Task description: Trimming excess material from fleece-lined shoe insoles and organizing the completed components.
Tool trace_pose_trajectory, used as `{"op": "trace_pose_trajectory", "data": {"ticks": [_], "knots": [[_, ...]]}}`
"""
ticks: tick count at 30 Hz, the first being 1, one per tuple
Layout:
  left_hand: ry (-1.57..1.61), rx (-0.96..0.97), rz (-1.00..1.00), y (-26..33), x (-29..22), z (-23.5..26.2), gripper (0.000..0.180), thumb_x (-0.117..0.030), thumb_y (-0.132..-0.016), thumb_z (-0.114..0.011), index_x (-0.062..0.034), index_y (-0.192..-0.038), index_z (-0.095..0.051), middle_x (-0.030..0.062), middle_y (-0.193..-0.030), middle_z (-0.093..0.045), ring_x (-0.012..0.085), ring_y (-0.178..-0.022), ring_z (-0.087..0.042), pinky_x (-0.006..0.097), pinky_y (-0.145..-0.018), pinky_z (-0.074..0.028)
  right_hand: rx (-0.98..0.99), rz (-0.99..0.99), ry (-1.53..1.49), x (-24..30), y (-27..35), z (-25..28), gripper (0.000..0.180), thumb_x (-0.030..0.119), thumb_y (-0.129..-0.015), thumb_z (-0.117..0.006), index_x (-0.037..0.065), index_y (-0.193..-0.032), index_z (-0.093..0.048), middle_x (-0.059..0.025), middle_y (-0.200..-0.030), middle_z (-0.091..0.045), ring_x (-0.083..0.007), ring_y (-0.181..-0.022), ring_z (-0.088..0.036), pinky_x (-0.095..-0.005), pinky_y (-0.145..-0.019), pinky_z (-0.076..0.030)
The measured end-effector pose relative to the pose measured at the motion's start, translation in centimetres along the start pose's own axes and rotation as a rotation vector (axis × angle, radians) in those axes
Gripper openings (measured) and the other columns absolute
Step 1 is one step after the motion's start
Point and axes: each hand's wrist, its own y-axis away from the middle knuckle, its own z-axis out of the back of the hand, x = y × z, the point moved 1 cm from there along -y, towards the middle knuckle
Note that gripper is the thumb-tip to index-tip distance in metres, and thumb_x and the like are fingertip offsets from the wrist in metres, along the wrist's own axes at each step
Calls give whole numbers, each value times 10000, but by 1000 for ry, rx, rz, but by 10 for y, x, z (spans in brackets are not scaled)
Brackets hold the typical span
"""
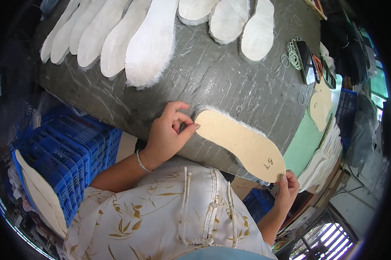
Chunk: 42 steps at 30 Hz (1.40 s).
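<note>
A tan insole-shaped template [243, 138] with a dark mark near its right end lies over a fluffy white insole [230, 115], whose fur shows along the far edge. Both are at the near edge of the dark table. At the template's left end, my left hand [171, 130] has thumb and index finger pinched at the rim. The thumb of my right hand [286, 190] presses on the template's right end, its fingers curled beneath and partly hidden.
White fur-edged insoles [150, 47] lie in a row at the far left, with several more [258, 32] at far centre. A phone [306, 63] and a coiled cord [293, 54] rest at right, near a green mat [301, 138] and stacked insoles [323, 160]. Blue crates [74, 151] stand below left.
</note>
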Motion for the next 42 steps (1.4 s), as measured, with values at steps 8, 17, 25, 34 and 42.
{"op": "trace_pose_trajectory", "data": {"ticks": [8,17,25,34,42], "knots": [[-24,-11,28,-3,0,1,433,-7,-803,-753,-26,-1164,-515,11,-796,-682,8,-534,-359,180,-499,-327,25,7,-67,-1,-2,-4,154,157,-916,-673,16,-887,-618,18,-810,-562,-47,-671,-453,-203,-610,-336],[-68,-9,3,-4,0,1,408,-15,-791,-761,-12,-1152,-573,19,-777,-688,18,-522,-394,195,-500,-361,66,48,-124,-13,-2,4,153,149,-908,-673,5,-919,-624,9,-844,-566,-48,-688,-462,-197,-609,-331],[-77,-8,17,-6,-1,0,389,-11,-790,-756,-9,-1153,-615,23,-774,-691,19,-518,-387,194,-499,-362,139,45,-183,-22,-2,10,183,156,-911,-671,-15,-955,-625,-37,-917,-607,-106,-850,-567,-243,-792,-435],[-101,19,123,-9,-9,-1,359,-40,-813,-745,-7,-1159,-654,8,-767,-677,17,-532,-390,196,-499,-352,51,6,-237,-26,-6,2,156,127,-868,-682,-12,-867,-613,-26,-822,-559,-98,-724,-503,-240,-683,-399],[-178,46,128,-10,-12,-2,332,-71,-829,-734,-31,-1153,-674,12,-781,-659,45,-526,-420,214,-492,-366,52,36,-238,-20,-17,3,160,128,-862,-692,-10,-862,-611,-36,-838,-560,-102,-740,-502,-239,-674,-394]]}}
